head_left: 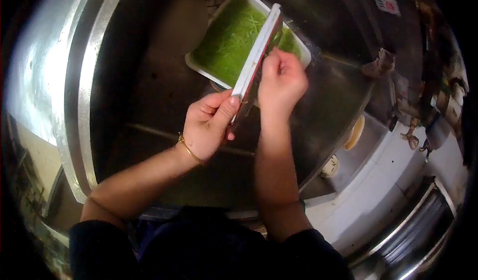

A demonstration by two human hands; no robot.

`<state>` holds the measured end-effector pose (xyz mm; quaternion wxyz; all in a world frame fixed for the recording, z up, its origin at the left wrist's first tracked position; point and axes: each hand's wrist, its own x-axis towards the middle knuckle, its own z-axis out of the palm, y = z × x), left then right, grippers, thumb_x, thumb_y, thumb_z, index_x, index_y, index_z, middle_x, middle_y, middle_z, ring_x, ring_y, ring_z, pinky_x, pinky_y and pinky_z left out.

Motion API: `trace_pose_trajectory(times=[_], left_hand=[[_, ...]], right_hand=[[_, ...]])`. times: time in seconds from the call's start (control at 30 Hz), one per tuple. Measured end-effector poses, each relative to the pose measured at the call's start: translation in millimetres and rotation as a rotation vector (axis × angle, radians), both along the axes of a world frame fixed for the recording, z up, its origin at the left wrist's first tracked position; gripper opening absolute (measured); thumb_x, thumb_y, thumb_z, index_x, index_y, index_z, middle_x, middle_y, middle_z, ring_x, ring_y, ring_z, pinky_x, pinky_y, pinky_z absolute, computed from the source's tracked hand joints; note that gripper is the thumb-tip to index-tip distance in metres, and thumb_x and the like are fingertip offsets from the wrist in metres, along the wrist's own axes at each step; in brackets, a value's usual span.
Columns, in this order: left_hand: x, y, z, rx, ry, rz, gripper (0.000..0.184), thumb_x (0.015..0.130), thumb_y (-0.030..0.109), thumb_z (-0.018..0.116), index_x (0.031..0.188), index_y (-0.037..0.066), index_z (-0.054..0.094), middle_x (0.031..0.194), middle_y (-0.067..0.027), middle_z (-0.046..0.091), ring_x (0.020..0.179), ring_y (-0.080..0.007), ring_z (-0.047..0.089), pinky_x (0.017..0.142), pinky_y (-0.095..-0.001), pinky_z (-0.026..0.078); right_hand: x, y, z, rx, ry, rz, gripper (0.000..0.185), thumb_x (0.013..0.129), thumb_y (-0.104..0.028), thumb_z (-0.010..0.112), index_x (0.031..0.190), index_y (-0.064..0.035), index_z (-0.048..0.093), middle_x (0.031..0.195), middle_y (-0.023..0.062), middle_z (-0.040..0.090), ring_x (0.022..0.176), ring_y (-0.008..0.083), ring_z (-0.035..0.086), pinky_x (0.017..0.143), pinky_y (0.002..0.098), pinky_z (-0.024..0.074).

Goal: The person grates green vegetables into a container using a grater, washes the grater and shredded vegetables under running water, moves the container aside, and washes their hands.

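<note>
My left hand [206, 123] grips the lower end of a long, narrow white-edged board, probably a vegetable slicer [256, 53], thumb on its near edge. It is tilted up on its side, its far end over a white tub [195, 66]. Fine green vegetable shreds [226, 43] fill much of the tub. My right hand [284, 76] is curled closed against the board's right face, a little below its far end. Whatever lies in those fingers is hidden, and the hand is slightly blurred. A gold bracelet [189, 150] circles my left wrist.
The tub stands on a dark surface [164, 91]. A shiny metal rim [89, 81] curves along the left. At the right are a brass tap [411, 135], a yellow round object [354, 133] and white tiles [358, 205]. A metal vessel [413, 235] is at lower right.
</note>
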<state>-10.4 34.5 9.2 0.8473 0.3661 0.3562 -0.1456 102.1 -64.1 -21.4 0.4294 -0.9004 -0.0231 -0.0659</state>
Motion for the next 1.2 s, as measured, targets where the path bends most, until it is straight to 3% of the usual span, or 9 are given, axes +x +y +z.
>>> trace_pose_trajectory(times=[0.3, 0.4, 0.5, 0.57, 0.67, 0.77, 0.83, 1.0, 1.2], left_hand=[[4, 15, -7, -0.001, -0.017, 0.124, 0.029, 0.092, 0.026, 0.056, 0.107, 0.002, 0.061, 0.074, 0.0013, 0.057, 0.048, -0.0049, 0.047, 0.042, -0.0174, 0.040], [-1, 5, -3, 0.044, -0.054, 0.028, 0.030, 0.092, 0.024, 0.056, 0.112, 0.002, 0.061, 0.076, 0.0014, 0.057, 0.055, -0.0038, 0.048, 0.045, -0.0180, 0.043], [-8, -6, 0, -0.010, -0.082, -0.064, 0.031, 0.092, 0.024, 0.055, 0.113, 0.002, 0.060, 0.076, 0.0013, 0.057, 0.057, -0.0035, 0.048, 0.046, -0.0182, 0.044], [-8, -5, 2, -0.017, -0.103, -0.088, 0.031, 0.092, 0.024, 0.055, 0.112, 0.002, 0.060, 0.076, 0.0013, 0.056, 0.057, -0.0036, 0.048, 0.046, -0.0185, 0.044], [-3, 3, -2, 0.019, -0.129, -0.008, 0.029, 0.092, 0.026, 0.056, 0.109, 0.003, 0.062, 0.074, 0.0018, 0.056, 0.051, -0.0052, 0.048, 0.044, -0.0192, 0.042], [12, 21, -6, -0.057, 0.094, 0.190, 0.023, 0.092, 0.031, 0.054, 0.099, 0.009, 0.058, 0.072, 0.0013, 0.056, 0.043, -0.0074, 0.046, 0.035, -0.0205, 0.035], [15, 30, -12, -0.123, 0.177, 0.224, 0.019, 0.092, 0.033, 0.053, 0.092, 0.015, 0.054, 0.069, 0.0038, 0.054, 0.043, -0.0072, 0.044, 0.035, -0.0197, 0.031], [6, 36, -1, -0.091, 0.110, 0.271, 0.019, 0.091, 0.032, 0.056, 0.089, 0.013, 0.056, 0.067, 0.0021, 0.053, 0.044, -0.0077, 0.045, 0.038, -0.0206, 0.033], [-9, 39, 19, -0.002, 0.028, 0.258, 0.017, 0.091, 0.028, 0.056, 0.091, 0.011, 0.059, 0.071, 0.0018, 0.056, 0.045, -0.0080, 0.044, 0.038, -0.0212, 0.035]], right_hand=[[-61, -5, -3, 0.168, 0.199, 0.113, 0.005, 0.082, -0.001, 0.058, 0.078, 0.0006, 0.055, 0.070, -0.0001, 0.055, 0.065, 0.0059, 0.048, 0.059, 0.0215, 0.0416], [-22, -2, -5, 0.165, 0.059, 0.067, 0.007, 0.083, -0.001, 0.058, 0.077, 0.0011, 0.056, 0.069, 0.0008, 0.056, 0.063, 0.0068, 0.048, 0.058, 0.0235, 0.0425], [29, -14, -1, -0.097, -0.071, 0.037, 0.015, 0.082, -0.011, 0.057, 0.071, 0.0001, 0.055, 0.066, 0.0165, 0.057, 0.060, 0.0217, 0.054, 0.059, 0.0336, 0.0439], [51, -26, 2, -0.146, -0.081, 0.068, 0.014, 0.084, -0.013, 0.056, 0.075, -0.0011, 0.056, 0.066, 0.0121, 0.058, 0.060, 0.0201, 0.054, 0.059, 0.0322, 0.0442], [63, -36, -5, 0.210, 0.047, -0.131, 0.017, 0.091, -0.020, 0.052, 0.091, -0.0046, 0.058, 0.071, 0.0010, 0.056, 0.059, 0.0151, 0.051, 0.057, 0.0293, 0.0428], [55, -65, -26, 1.008, 0.944, -0.336, 0.019, 0.091, -0.022, 0.051, 0.098, -0.0054, 0.058, 0.074, 0.0000, 0.054, 0.059, 0.0130, 0.048, 0.056, 0.0279, 0.0415], [54, -77, -37, 1.171, 1.186, -0.274, 0.020, 0.090, -0.019, 0.049, 0.104, -0.0072, 0.057, 0.076, -0.0010, 0.053, 0.060, 0.0120, 0.046, 0.058, 0.0272, 0.0415], [33, -72, 9, 1.051, 1.037, -0.068, 0.031, 0.088, -0.009, 0.044, 0.117, -0.0048, 0.055, 0.076, 0.0002, 0.053, 0.064, 0.0111, 0.048, 0.059, 0.0272, 0.0408], [16, -66, 40, 1.023, 0.809, 0.227, 0.027, 0.088, -0.012, 0.043, 0.108, -0.0024, 0.058, 0.074, 0.0016, 0.052, 0.063, 0.0111, 0.047, 0.059, 0.0273, 0.0409]])
